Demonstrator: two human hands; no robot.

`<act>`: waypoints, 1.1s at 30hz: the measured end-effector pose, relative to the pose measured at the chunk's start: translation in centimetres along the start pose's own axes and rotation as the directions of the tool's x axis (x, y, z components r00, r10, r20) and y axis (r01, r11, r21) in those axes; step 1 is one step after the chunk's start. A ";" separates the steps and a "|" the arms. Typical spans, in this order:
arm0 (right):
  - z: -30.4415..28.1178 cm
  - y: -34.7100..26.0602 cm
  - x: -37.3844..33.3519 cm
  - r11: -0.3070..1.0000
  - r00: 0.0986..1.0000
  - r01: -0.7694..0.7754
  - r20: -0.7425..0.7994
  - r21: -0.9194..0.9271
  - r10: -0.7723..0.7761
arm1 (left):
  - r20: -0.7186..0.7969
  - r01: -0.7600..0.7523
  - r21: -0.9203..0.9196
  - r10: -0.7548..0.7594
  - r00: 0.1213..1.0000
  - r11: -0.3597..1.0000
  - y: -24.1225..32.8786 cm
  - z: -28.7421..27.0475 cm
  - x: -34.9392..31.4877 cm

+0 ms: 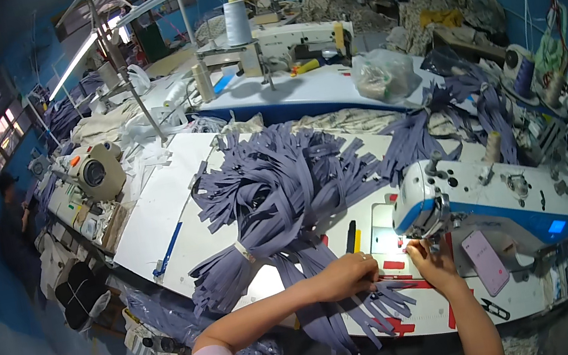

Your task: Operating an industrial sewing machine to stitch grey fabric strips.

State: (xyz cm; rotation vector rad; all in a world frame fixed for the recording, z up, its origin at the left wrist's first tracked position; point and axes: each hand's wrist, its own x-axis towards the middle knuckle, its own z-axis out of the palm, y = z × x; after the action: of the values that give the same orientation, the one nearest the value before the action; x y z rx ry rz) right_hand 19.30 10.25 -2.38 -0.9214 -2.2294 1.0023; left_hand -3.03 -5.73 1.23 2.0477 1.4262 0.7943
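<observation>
My left hand [353,274] is closed, its fingertips bent down over loose grey-purple fabric strips [325,324] that hang off the table's front edge. It seems to pinch one strip, though the fingers partly hide it. My right hand [432,263] is under the head of a white and blue sewing machine [501,204], thumb and fingers drawn together beside the lit needle area. What lies between those fingertips is too small to make out. A large tied bundle of the same strips [284,177] covers the table behind my left hand.
A pink phone [485,263] leans by the machine, with thread snips [496,309] near the front edge. A black pen-like tool [351,236] lies beyond my left hand. Another sewing machine [302,41] and a thread cone [236,22] stand behind. A person [15,225] is at far left.
</observation>
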 end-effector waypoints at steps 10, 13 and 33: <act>-1.6 -6.5 -1.8 0.945 0.881 -0.281 0.435 0.169 0.184 | -0.081 0.156 -0.116 -0.166 0.983 0.981 -1.4 0.1 2.9; -0.5 -6.4 -1.0 0.993 0.951 -0.054 0.308 0.101 0.020 | -0.143 0.148 -0.200 -0.178 0.974 0.969 -2.8 -0.2 1.7; -0.5 -2.1 -1.5 0.949 0.959 0.229 0.217 -0.215 -0.182 | -0.230 0.141 0.161 -0.102 0.968 0.977 -0.4 0.1 4.0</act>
State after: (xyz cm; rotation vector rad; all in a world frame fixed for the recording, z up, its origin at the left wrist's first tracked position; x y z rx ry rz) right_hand 19.81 8.31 -0.76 -0.6901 -2.5925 0.7683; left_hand -2.13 -1.79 1.54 2.0254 1.7849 0.8943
